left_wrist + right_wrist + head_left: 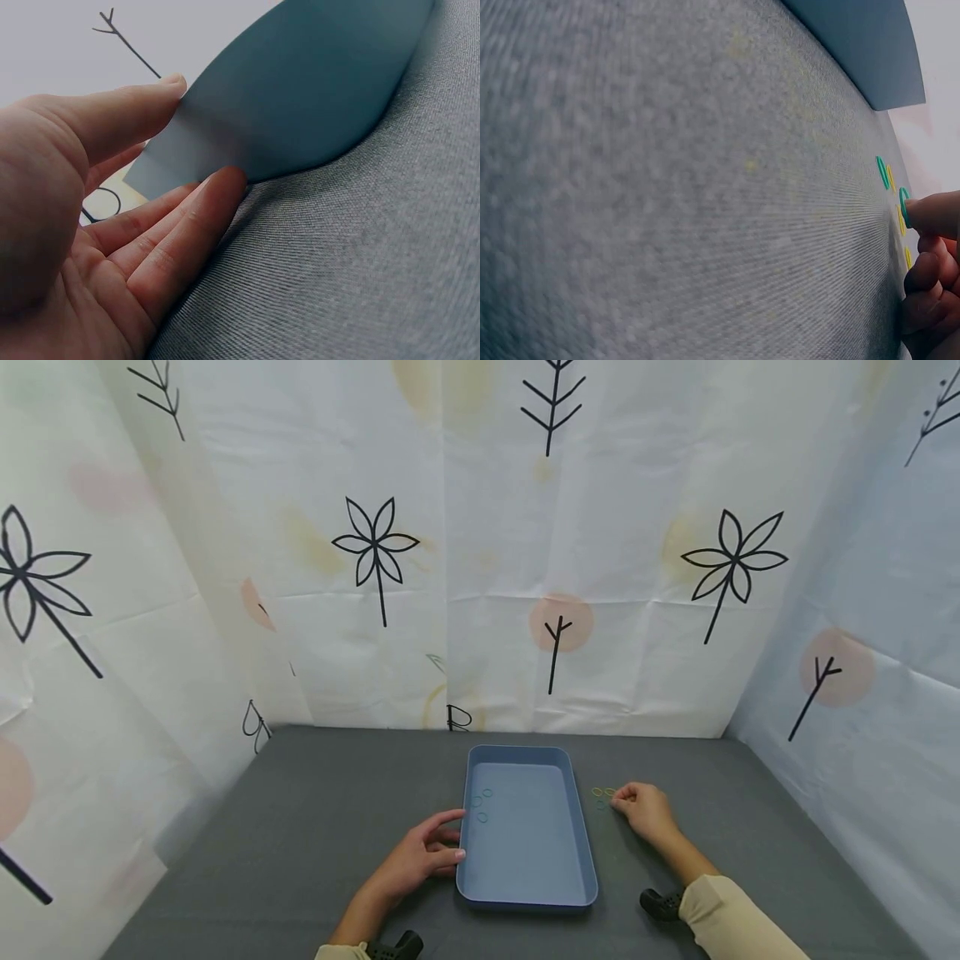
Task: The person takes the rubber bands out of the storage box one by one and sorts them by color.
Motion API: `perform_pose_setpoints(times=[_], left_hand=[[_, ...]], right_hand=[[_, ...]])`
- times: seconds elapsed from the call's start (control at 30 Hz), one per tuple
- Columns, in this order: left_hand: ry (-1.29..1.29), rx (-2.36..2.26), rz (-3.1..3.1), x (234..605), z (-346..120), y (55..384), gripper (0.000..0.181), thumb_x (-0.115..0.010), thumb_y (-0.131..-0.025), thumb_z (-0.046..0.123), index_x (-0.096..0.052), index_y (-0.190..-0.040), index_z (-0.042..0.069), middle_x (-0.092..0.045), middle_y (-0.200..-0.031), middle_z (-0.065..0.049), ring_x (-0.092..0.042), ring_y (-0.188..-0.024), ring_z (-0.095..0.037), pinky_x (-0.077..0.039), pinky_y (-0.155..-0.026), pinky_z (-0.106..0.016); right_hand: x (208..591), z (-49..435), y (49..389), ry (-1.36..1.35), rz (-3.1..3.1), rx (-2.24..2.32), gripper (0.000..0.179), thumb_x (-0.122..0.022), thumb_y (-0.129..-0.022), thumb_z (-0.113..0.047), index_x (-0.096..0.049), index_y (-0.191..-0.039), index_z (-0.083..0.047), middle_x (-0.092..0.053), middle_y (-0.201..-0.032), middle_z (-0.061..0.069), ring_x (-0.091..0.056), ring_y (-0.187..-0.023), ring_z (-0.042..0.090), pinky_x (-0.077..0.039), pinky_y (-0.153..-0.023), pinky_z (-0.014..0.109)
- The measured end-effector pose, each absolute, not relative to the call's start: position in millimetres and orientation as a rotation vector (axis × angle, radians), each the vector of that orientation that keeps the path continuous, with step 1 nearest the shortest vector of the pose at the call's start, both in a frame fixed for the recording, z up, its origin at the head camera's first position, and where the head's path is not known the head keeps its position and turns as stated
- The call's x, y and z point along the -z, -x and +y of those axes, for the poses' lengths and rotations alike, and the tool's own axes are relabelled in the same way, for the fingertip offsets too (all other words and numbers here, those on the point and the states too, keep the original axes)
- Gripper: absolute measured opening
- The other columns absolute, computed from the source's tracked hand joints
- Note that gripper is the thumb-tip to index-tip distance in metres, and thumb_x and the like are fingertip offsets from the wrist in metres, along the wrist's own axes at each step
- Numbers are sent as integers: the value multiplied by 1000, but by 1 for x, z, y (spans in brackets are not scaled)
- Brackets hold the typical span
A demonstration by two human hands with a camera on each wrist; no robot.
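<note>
Three small green rings (482,817) in the blue tray (534,860), on its floor near the left wall, past mid-length toward the far end. Tray sits flat on the grey counter (337,810). Yellow rings (597,792) and a loose green ring (601,806) lie on the counter just right of the tray.

Right hand (647,810): other fingers curled, thumb and index together at the yellow group. Right wrist view puts one more green ring, call it the picked ring (902,201), right at the fingertips; reads as pinched. Whether it's clear of the counter, can't tell.

Left hand (414,858): fingers spread, mostly straight, tips against the outside of the tray's left wall. Steadying contact by the look of it, no wrap grip.

Handling, my read: rings are near weightless, thin, probably soft and springy; material not confirmed. Nothing fragile. Hard part is getting under one, since they lie almost flush with the cloth-like surface. Take one side of the loop between thumb and index tips; light pinch, don't squash it. Tray looks stiff, light and smooth, so it could skid if bumped. Hold it by a side wall, low down.
</note>
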State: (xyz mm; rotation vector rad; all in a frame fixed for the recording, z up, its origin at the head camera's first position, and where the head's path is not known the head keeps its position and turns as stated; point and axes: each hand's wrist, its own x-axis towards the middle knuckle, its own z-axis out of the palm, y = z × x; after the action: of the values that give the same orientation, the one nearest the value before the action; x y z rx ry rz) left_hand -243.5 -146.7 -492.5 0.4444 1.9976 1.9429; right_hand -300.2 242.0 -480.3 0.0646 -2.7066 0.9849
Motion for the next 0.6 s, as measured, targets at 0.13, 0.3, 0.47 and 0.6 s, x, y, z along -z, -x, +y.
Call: perform_pose_setpoints(times=[0.13, 0.3, 0.47, 0.6], left_hand=[[-457, -1940, 2002, 493, -147, 244, 64, -69, -91, 10, -38, -147, 3, -52, -125, -25, -62, -99, -25, -55, -82, -44], [-457, -1929, 2013, 493, -148, 245, 64, -69, -91, 10, -39, -147, 3, -53, -125, -24, -62, -98, -24, -55, -82, -43], [-444, -1921, 2016, 492, -147, 245, 64, -69, -91, 11, -39, -147, 4, -53, -125, -24, -62, -99, -25, -55, -81, -44], [-444, -1914, 2014, 491, -147, 244, 64, -69, -91, 12, -38, -147, 3, -53, -127, -25, -62, -101, -26, -55, -81, -44]], right_hand=[[480, 243, 301, -68, -2719, -954, 10, -71, -83, -5, -67, -74, -4, -61, -67, 1, -50, -61, 14, -40, -59, 33], [479, 242, 303, -36, -2750, -919, 10, -71, -84, -5, -67, -75, -4, -62, -69, 2, -51, -62, 16, -41, -59, 35], [480, 242, 305, -12, -2782, -875, 9, -70, -85, -7, -68, -77, -4, -62, -71, 2, -52, -62, 17, -42, -58, 36], [480, 242, 305, -18, -2783, -868, 8, -71, -85, -7, -68, -78, -4, -62, -70, 2, -51, -61, 17, -43, -58, 37]])
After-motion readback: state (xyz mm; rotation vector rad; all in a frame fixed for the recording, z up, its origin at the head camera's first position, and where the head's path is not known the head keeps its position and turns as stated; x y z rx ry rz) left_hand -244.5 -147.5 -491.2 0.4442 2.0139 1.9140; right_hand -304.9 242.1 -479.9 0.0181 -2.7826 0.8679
